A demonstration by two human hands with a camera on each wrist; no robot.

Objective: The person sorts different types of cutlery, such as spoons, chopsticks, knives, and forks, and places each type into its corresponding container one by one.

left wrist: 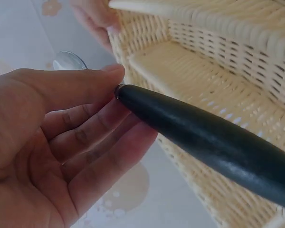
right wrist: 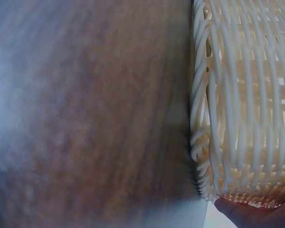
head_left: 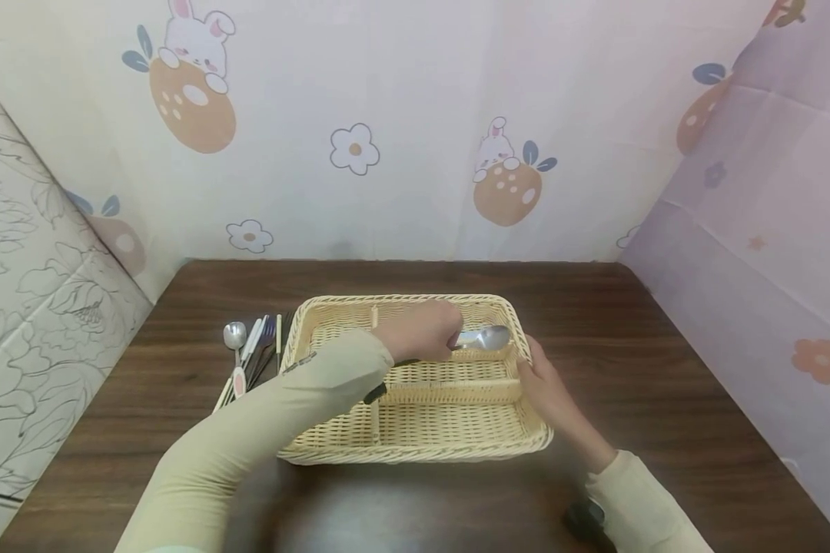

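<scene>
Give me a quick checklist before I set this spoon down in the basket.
1. Left hand grips the spoon by its black handle: ok.
2. Spoon bowl is over the basket's far right compartment: ok.
3. Right hand steadies the basket's right rim: ok.
4. Basket sits flat on the table: ok.
5. Compartment floor under the spoon is free: cannot tell, the hand hides part of it.
6. Other cutlery lies outside, left of the basket: ok.

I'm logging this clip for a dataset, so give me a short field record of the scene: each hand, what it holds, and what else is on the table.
left hand: grips a black-handled spoon over the basket's far compartment
right hand: rests on the right rim of the wicker basket
basket: cream, with dividers, on the brown table
cutlery pile: lies left of the basket
</scene>
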